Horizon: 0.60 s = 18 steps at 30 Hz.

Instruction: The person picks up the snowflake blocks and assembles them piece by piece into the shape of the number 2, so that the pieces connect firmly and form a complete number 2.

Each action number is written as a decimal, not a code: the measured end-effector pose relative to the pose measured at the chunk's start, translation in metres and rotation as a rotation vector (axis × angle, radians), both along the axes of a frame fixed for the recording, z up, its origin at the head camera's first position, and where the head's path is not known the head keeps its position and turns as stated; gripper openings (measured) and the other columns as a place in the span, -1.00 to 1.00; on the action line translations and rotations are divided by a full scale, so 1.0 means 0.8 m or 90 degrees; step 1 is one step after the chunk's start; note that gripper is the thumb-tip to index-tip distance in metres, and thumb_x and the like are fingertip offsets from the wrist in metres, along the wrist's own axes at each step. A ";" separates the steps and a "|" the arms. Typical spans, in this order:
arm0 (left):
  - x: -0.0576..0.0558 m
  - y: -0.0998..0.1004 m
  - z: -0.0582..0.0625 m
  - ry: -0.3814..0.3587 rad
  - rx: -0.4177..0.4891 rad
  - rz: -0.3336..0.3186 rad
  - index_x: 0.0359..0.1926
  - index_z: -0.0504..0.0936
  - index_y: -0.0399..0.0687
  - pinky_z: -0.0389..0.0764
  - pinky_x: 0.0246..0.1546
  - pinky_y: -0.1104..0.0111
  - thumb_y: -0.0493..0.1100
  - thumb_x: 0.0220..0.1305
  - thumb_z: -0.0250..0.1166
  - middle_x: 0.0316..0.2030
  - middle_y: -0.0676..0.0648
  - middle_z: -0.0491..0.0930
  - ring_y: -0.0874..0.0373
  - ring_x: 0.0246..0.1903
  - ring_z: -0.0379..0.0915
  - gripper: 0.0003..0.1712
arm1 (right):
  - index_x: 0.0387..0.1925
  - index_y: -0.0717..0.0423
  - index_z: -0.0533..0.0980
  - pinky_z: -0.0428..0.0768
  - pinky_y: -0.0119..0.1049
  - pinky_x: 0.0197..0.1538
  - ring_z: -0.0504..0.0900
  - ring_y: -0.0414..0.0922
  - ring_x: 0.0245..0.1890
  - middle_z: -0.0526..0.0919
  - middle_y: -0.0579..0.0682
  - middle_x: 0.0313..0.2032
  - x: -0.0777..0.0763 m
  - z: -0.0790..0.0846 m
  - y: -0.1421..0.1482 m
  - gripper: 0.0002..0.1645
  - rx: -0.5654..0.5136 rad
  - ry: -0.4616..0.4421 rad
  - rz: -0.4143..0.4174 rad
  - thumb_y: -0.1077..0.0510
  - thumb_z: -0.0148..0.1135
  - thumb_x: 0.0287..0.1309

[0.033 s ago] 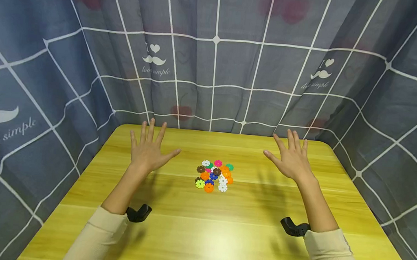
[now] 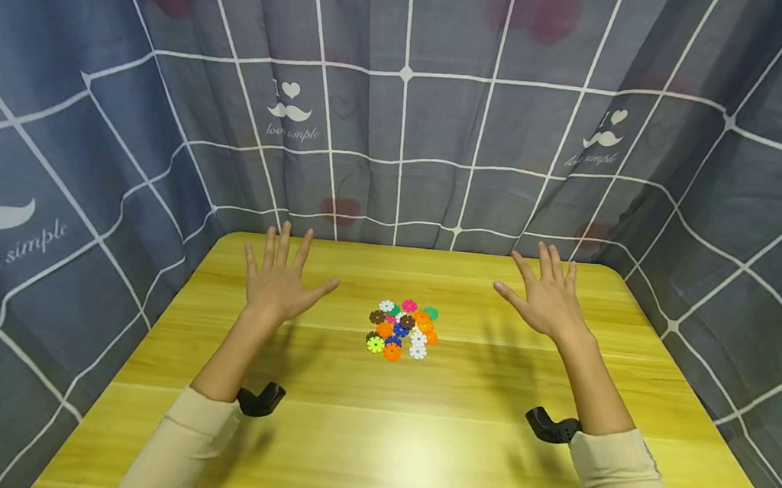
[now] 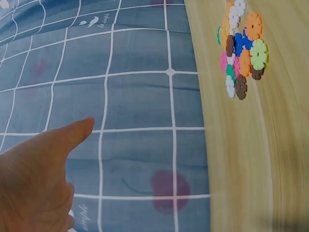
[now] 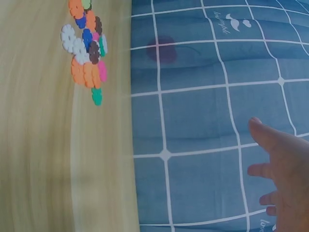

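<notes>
A loose pile of notched plastic discs, shaped like small flowers, lies mid-table in the head view. Among them are a lime-green disc [image 2: 375, 345], an orange disc [image 2: 392, 352], a pink disc [image 2: 410, 306] and a white disc [image 2: 418, 351]; several overlap and partly hide others. To the left of the pile, my left hand [image 2: 277, 290] is held above the table with fingers spread and nothing in it. My right hand [image 2: 550, 302] hovers on the other side, fingers also straight and apart. Neither hand touches the discs.
The yellow wood-grain table [image 2: 375, 442] has rounded far corners. A grey-blue curtain [image 2: 442, 125] with white grid lines hangs behind it and along both sides. A black wrist mount [image 2: 261, 400] sits on the left wrist, another black mount [image 2: 552, 426] on the right.
</notes>
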<state>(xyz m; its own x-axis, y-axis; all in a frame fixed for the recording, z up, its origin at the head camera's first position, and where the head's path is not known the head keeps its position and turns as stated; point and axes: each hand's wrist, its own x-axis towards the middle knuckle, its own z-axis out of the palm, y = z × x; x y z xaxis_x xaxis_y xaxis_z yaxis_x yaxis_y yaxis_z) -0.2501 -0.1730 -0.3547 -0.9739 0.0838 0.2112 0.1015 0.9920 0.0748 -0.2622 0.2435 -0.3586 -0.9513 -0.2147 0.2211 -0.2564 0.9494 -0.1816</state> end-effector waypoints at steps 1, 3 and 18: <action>0.000 0.000 0.000 0.000 -0.002 0.000 0.44 -0.35 0.19 -0.72 0.12 -0.10 0.58 0.05 -0.13 0.40 -0.18 -0.51 -0.05 0.30 -0.81 0.12 | 0.40 0.07 0.03 -0.55 0.21 0.21 -0.51 0.11 0.36 -0.32 0.30 0.38 0.000 0.000 0.000 -0.06 -0.001 -0.002 0.001 -0.43 -0.18 0.20; 0.000 0.000 0.000 0.003 -0.001 0.000 0.44 -0.34 0.18 -0.71 0.13 -0.11 0.58 0.06 -0.12 0.40 -0.19 -0.51 -0.05 0.31 -0.81 0.12 | 0.40 0.08 0.04 -0.52 0.23 0.21 -0.50 0.12 0.36 -0.31 0.31 0.38 0.000 -0.001 -0.001 -0.06 -0.001 -0.002 0.001 -0.42 -0.18 0.20; 0.002 0.010 -0.012 0.095 0.158 -0.044 0.41 -0.01 -0.09 -0.12 0.20 -0.22 0.20 0.22 0.13 0.34 -0.39 -0.08 -0.32 0.32 -0.27 -0.10 | 0.30 0.19 0.21 -0.20 0.20 0.29 -0.09 0.21 0.35 0.05 0.31 0.32 -0.001 -0.014 -0.015 -0.26 -0.133 0.093 0.063 -0.17 0.05 0.25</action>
